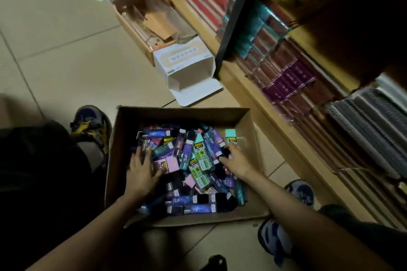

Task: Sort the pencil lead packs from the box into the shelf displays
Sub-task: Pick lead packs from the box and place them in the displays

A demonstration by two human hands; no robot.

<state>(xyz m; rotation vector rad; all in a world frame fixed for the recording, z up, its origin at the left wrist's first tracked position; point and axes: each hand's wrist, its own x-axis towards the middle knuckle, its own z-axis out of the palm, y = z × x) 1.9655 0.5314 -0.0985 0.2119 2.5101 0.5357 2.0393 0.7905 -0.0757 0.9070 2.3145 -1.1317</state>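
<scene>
Packs [176, 156]: a loose heap in the box [176, 114], lying every way.
Green packs [199, 167]: between both hands, long side pointing away from the person.
Left hand [141, 171]: flat on the heap, fingers spread.
Right hand [234, 159]: on a dark pack; I can't tell if it grips.
Shelf [286, 103]: right of the box, nearer the right hand.

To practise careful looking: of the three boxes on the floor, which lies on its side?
The white box, printed face up, open end toward the pack-filled cardboard box; that one and the far brown box sit upright.
</scene>
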